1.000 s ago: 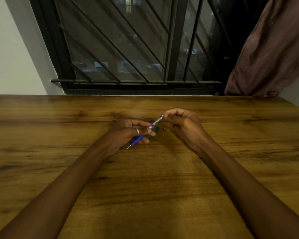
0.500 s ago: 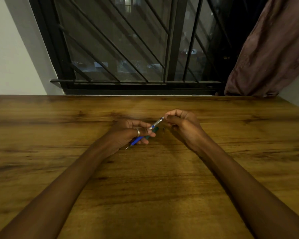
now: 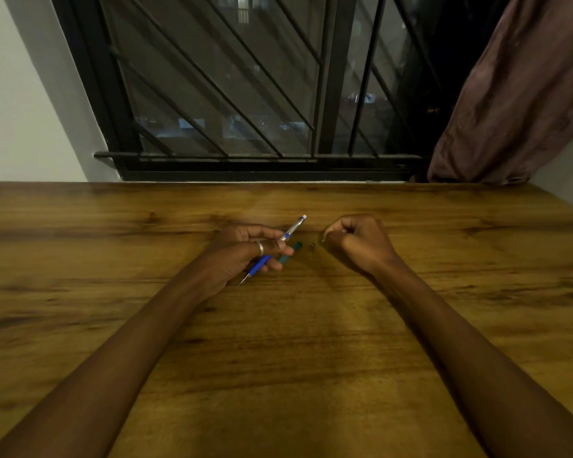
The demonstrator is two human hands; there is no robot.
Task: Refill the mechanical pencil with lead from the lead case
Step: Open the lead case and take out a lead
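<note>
The pencil (image 3: 272,251) was gripped by the left hand (image 3: 242,256), tip toward 7 o'clock. The right hand (image 3: 358,242) was curled closed at 3 o'clock, apart; contents could not be told.

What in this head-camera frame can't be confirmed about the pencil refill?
- Right hand: curled shut; fingers hide whether it pinches a lead.
- Small dark piece on the table: too small to identify.
- Teal object, possibly the lead case: mostly hidden behind the left hand; open or closed unclear.
- Mechanical pencil: middle covered by the left hand's fingers; top end too small to tell if open.
</note>
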